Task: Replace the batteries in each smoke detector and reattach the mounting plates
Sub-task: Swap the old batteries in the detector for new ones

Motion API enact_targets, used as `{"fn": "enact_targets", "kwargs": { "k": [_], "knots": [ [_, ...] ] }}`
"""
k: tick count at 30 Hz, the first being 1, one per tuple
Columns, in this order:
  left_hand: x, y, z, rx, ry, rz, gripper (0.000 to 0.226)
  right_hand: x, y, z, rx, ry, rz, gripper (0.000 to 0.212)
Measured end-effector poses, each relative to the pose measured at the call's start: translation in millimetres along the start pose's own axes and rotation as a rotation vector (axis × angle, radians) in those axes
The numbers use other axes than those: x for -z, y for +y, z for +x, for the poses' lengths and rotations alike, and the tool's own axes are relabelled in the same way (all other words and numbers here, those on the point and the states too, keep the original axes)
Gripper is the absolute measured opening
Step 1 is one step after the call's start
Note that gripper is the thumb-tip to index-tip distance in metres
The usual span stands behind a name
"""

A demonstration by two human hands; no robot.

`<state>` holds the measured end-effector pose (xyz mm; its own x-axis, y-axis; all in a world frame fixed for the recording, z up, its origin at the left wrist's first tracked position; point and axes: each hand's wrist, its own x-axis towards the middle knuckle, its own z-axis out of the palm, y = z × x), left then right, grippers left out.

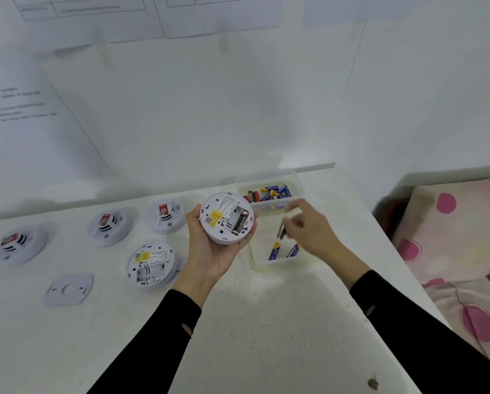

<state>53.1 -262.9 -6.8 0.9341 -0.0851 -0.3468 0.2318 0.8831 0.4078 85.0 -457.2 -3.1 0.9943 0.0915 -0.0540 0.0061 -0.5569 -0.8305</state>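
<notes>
My left hand (209,251) holds a white smoke detector (226,218) back side up, its battery bay showing one black battery beside an empty slot. My right hand (306,228) hovers over the near clear box (255,263) and pinches a blurred battery (280,231). Two blue batteries (283,250) lie in that box. A second open detector (151,265) lies back side up on the white table (266,322) with an empty bay. A loose mounting plate (69,290) lies to its left.
Three closed detectors (20,245) (108,226) (165,216) stand in a row at the back left. A far clear box (297,183) holds several blue and black batteries. White walls with taped papers (96,12) rise behind. A flowered bed cover (451,237) lies to the right.
</notes>
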Motion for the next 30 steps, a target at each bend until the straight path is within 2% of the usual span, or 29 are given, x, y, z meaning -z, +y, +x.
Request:
{"fn": "enact_targets", "kwargs": {
  "k": [3,6,8,11,13,15,19,25,30],
  "knots": [
    [1,1,3,0.006,-0.001,-0.01,0.06,-18,16,2,-0.131,-0.095,-0.034,0.011],
    [0,1,4,0.022,-0.014,0.011,0.063,-27,15,6,-0.086,-0.131,-0.134,0.015],
    [0,0,5,0.029,-0.016,0.02,0.063,-24,8,6,0.01,-0.044,-0.196,0.017],
    [0,0,7,0.003,-0.015,0.03,0.06,-15,-15,-4,0.261,0.173,0.01,0.012],
    [0,0,7,-0.024,-0.031,0.055,0.058,-13,-29,-13,0.407,0.17,0.078,0.012],
    [-2,-2,6,-0.043,-0.056,0.117,0.061,-17,-34,-19,0.484,0.144,0.048,0.024],
    [-7,-5,3,-0.045,-0.126,0.143,0.059,-22,-35,-26,0.522,0.13,-0.012,0.046],
    [-8,-6,4,-0.066,-0.187,0.162,0.056,-24,-37,-32,0.545,0.189,-0.039,0.05],
    [-13,-4,0,-0.097,-0.23,0.178,0.053,-24,-39,-34,0.526,0.2,0.048,0.054]
  ]
}}
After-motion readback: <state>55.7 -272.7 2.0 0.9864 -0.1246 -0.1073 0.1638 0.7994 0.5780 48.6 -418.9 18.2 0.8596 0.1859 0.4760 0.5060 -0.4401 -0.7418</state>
